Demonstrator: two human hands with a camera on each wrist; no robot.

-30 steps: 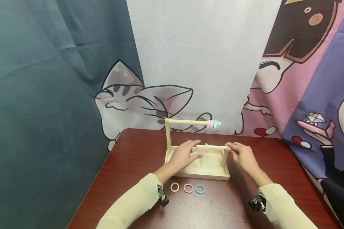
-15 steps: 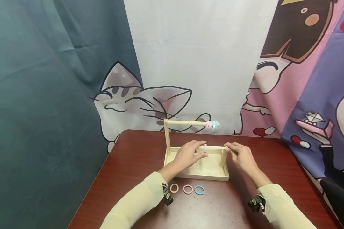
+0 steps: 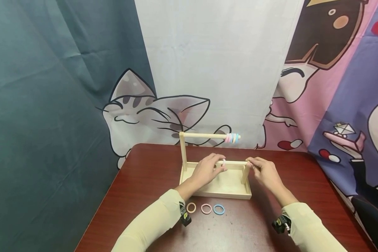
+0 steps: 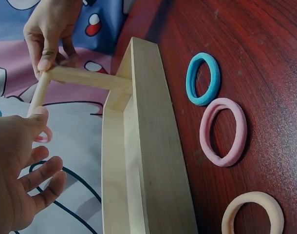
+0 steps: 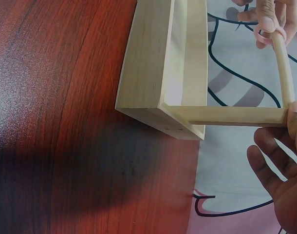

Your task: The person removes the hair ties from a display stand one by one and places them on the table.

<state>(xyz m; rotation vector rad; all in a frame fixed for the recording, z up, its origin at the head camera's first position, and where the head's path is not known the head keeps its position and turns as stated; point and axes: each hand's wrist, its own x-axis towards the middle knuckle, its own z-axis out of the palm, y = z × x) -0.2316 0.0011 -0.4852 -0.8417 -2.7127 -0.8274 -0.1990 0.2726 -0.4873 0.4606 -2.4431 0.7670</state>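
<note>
A pale wooden rack [image 3: 222,195] has a tray base and two horizontal rods at different heights. Around the lower rod [image 3: 237,162] hangs a pink hair tie [image 3: 224,162], which my left hand [image 3: 204,171] pinches between thumb and fingertips. In the left wrist view that hand's other fingers spread loosely beside the pink hair tie [image 4: 47,135]. My right hand [image 3: 266,171] grips the top of the short wooden post [image 5: 236,115], where the lower rod joins it. Several pastel hair ties [image 3: 232,138] sit bunched near the free end of the upper rod [image 3: 204,135].
Before the rack, a beige hair tie [image 4: 253,197], a pink hair tie [image 4: 241,131] and a blue hair tie [image 4: 215,78] lie in a row on the dark red table [image 3: 151,168]. A tall post [image 3: 183,150] carries the upper rod. Printed curtains [image 3: 223,70] hang behind.
My left hand has moved right along the lower rod and closed its thumb and fingers on the pink hair tie, which has shifted slightly left. My right hand stays on the short post.
</note>
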